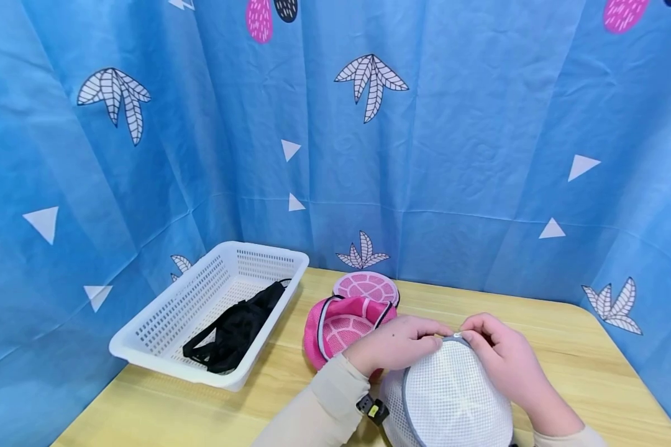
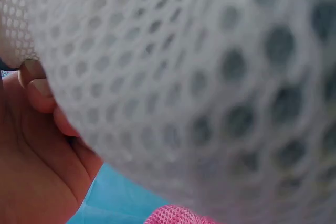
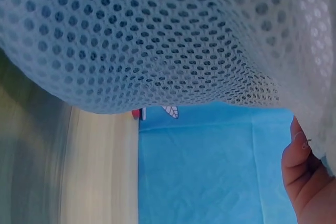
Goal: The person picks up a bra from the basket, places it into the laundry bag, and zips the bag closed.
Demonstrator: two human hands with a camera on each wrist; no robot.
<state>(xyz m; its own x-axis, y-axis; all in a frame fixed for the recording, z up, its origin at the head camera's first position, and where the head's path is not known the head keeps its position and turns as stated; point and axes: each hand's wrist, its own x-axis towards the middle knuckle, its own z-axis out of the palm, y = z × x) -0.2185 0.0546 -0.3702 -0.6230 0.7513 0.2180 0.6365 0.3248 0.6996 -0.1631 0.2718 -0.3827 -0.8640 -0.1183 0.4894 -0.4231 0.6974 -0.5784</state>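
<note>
A white mesh laundry bag with grey trim stands near the front of the table, its round end tipped toward the head camera. My left hand pinches the trim at the far top edge. Close beside it, my right hand pinches the same edge by a small white zipper pull. The bag's honeycomb mesh fills most of the left wrist view, with the left fingers behind its edge. In the right wrist view, the right fingertips are at the bag's side.
Behind my left hand, a pink mesh bag lies unzipped with its round lid folded back. At left stands a white plastic basket holding a black garment with straps. A blue patterned curtain hangs around the wooden table.
</note>
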